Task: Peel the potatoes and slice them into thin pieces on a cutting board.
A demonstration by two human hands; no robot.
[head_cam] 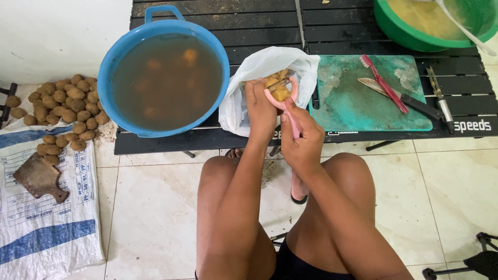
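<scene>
While my left hand (261, 106) grips the small yellow potato (280, 94) over the white plastic bag (259, 67), my right hand (302, 137) clenches the pink peeler (284, 103), whose head rests on the potato, handle pointing back toward me.

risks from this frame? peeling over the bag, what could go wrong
1. The pink peeler in the right hand works right against the left hand holding the small potato; a slip could nick the fingers.
2. The white bag sags at the table edge; it may slide off with the peels.
3. The knife lies loose on the green cutting board, near the right elbow's path.
</scene>
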